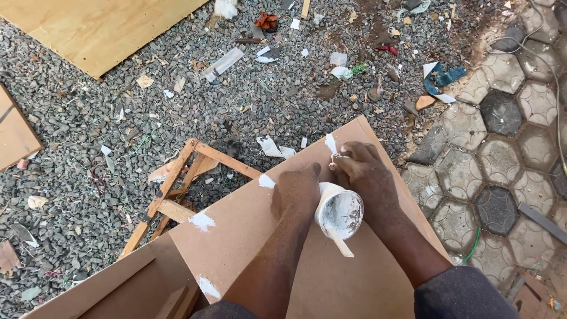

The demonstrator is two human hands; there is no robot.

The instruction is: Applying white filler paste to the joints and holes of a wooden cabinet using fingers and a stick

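i look down on a large flat brown fibreboard panel [331, 277] lying tilted over grey gravel ground [88, 118], with white filler patches [202, 221] dabbed along its left edge. under that edge a small wooden frame of reddish slats [177, 189] sticks out onto the gravel. to the right lies hexagonal grey paving [502, 147]; a pale plywood sheet [100, 29] sits at the top left, well apart.

both my hands meet near the panel's top corner. my left hand [295, 192] is clenched around the side of a small round white tub of white filler [340, 214], which rests between my wrists, just below my right hand [363, 171]. a flat pale stick [340, 242] leans out of the tub toward me. my right hand's grip pinches a small white scraper or scrap [331, 143] at the fingertips, against the panel's top edge; i cannot tell exactly what it is.

scraps of paper and litter [342, 65] dot the gravel. my left palm hides the tub's far side, and my sleeves are cut off at the bottom.
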